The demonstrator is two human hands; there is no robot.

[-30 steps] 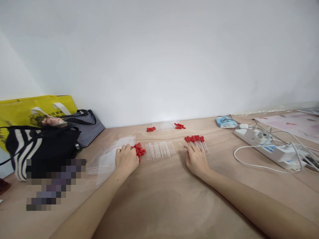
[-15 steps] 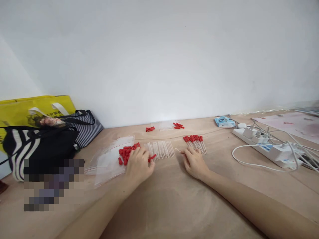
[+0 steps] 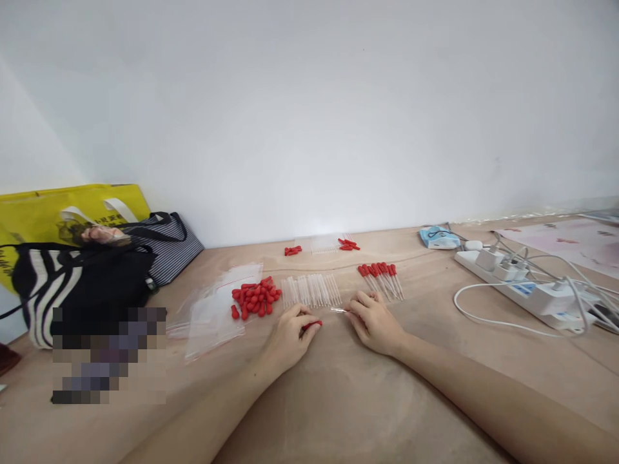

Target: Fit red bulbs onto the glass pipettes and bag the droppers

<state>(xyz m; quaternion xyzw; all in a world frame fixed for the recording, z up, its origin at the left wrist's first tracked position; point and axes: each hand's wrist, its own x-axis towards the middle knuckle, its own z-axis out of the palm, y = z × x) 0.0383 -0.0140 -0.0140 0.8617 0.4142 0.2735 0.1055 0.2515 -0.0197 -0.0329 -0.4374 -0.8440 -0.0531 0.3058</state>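
My left hand (image 3: 293,334) is closed on a red rubber dropper bulb (image 3: 312,325), pinched between thumb and fingers. Facing it, my right hand (image 3: 373,322) pinches a thin glass dropper tube (image 3: 338,310) whose end points left toward the bulb; a gap lies between the two. Left of my left hand is a pile of red bulbs (image 3: 254,298). Behind both hands a row of clear glass tubes (image 3: 312,291) lies side by side. Beyond my right hand rest several droppers (image 3: 381,278), glass tubes with red bulbs on their far ends.
Clear plastic zip bags (image 3: 217,316) lie left of the pile. Near the wall are more red bulbs (image 3: 293,251) and red-topped droppers (image 3: 349,245). A white power strip (image 3: 522,293) with cables and a blue packet (image 3: 438,238) sit right; bags (image 3: 87,290) stand left.
My left hand has moved right and nearer, away from the pile, bringing a red bulb. The glass tube in my right hand has come down and now points level toward the left.
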